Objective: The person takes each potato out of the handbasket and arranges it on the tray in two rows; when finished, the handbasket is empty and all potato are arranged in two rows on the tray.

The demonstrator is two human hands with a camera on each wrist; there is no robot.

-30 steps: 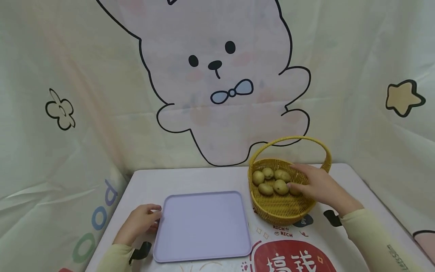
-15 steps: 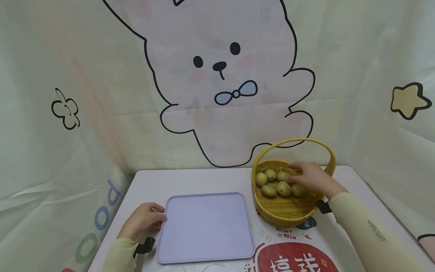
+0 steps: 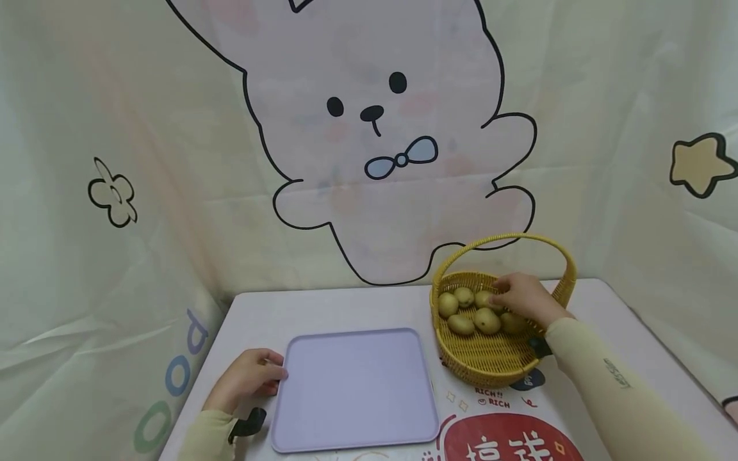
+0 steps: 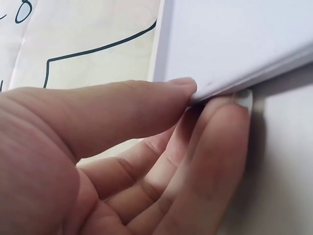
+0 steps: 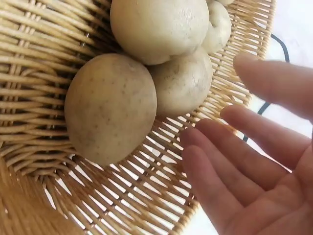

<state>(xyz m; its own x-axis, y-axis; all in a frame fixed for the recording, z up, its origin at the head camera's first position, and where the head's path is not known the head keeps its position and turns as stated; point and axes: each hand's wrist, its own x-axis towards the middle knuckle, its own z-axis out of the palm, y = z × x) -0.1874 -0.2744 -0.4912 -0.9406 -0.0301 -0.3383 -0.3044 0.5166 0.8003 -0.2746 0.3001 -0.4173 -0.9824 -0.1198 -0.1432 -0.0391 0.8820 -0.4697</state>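
Note:
In the head view, my left hand [image 3: 248, 376] is at the left edge of a flat lilac tray [image 3: 354, 390]. The left wrist view shows the thumb [image 4: 132, 110] on the tray's rim and fingers below it, pinching the edge. My right hand [image 3: 527, 298] reaches into a yellow woven basket [image 3: 490, 358], over the potatoes [image 3: 487, 321] at its back right. Close up in the right wrist view, the fingers are spread and relaxed, apart from the nearest potato [image 5: 111, 108]. That hand holds nothing.
The basket's tall arched handle [image 3: 507, 237] rises above the right hand. A white table [image 3: 323, 310] carries a red printed patch [image 3: 507, 435] at the front. Cloth with a cartoon animal [image 3: 375, 211] hangs behind, and cloth walls stand at both sides.
My right hand has moved a little left and farther back inside the basket, its forearm following. My left hand stays at the tray's edge. The head view has shifted slightly.

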